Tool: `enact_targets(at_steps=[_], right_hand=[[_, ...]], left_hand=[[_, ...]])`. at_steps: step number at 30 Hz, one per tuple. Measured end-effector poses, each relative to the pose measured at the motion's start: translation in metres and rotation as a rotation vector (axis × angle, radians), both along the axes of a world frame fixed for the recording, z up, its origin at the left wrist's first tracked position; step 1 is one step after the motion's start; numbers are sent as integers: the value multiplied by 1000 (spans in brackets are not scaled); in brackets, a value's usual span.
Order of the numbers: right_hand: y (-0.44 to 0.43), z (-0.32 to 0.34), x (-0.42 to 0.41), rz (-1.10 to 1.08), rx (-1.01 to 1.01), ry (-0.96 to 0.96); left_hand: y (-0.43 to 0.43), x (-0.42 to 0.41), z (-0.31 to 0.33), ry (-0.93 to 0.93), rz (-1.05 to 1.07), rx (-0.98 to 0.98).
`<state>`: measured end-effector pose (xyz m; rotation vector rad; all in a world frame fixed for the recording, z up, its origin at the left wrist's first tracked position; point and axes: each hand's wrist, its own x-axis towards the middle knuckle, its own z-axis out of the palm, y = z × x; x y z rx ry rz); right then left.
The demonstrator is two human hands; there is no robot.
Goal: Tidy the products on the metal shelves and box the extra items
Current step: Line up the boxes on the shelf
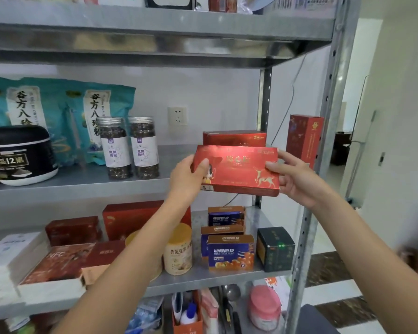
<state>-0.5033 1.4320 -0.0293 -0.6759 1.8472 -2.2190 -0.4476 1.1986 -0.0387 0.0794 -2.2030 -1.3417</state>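
A flat red box (237, 169) with gold deer print is held in the air in front of the middle metal shelf (82, 184). My left hand (187, 178) grips its left end, thumb on the front face. My right hand (292, 177) grips its right end. Directly behind it another red box (234, 137) lies on the shelf. A tall red box (304, 138) stands upright at the shelf's right end.
Two clear jars (129, 148), teal bags (58, 112) and a black tub (19, 155) fill the shelf's left half. The lower shelf (203, 276) carries red boxes, blue-orange cartons (231, 253), a yellow can (179, 249) and a dark green box (275, 248). The steel upright (323, 145) stands right.
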Motion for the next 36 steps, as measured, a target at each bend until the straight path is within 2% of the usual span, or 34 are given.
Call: enact_targets(at_steps=[2,4,6,8,11,13,16,20,24,27,31,36], right_hand=[[-3,-1,2,-77,-13,-28],[-7,-2,4,-154,-46,-68],[-11,-3,6,-182,-54,-103],[-16,-3,13,-166,-65,-131],[-23,-3,22,-141,-95,-121],[-22,-3,27,-119,-131,-78],[-17,-6,27,-127,-203,-16],[-22,-22,23,-198,-19,27],[-25,-28,23,-52,-133,-46],[-21,-27,23,-64,-180,-23],[-11,-23,21,-140,-61,28],[-3,-20,19,-185,-41,-64]], left_hand=[[6,9,-7,209,141,-384],[10,19,-10,445,32,-654],[15,20,-15,521,-42,-926],[22,18,-20,528,-13,-1040],[31,19,-23,581,43,-909],[30,20,-21,603,36,-729],[26,22,-11,525,-34,-261],[29,24,3,429,-309,413],[32,21,-2,350,-494,748],[30,21,-5,302,-539,817],[15,23,0,401,-466,807],[-1,23,1,245,-252,502]])
